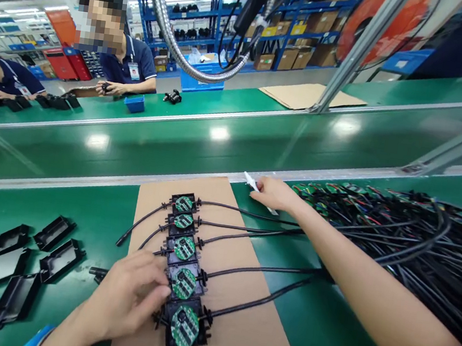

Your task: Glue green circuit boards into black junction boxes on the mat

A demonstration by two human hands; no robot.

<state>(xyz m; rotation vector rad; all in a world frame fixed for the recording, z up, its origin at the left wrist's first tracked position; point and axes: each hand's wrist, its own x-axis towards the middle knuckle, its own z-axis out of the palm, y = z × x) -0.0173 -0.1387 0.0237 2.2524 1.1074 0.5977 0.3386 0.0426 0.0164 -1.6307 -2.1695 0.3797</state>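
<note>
Several black housings with round green circuit boards (pixel 183 263) lie in a column on a brown cardboard sheet (pixel 231 332), their black cables trailing right. My left hand (pixel 129 296) rests on the cardboard with fingers spread, fingertips touching the fourth housing's left side. My right hand (pixel 273 194) reaches far ahead, its fingers closed around a white pen-like tool (pixel 255 186) at the cardboard's far right corner.
Several empty black housing shells (pixel 9 274) lie at the left. A heap of black cables with green boards (pixel 397 234) fills the right. A green conveyor belt (pixel 218 143) runs beyond; two people sit at its far side. A flexible metal hose (pixel 169 23) hangs overhead.
</note>
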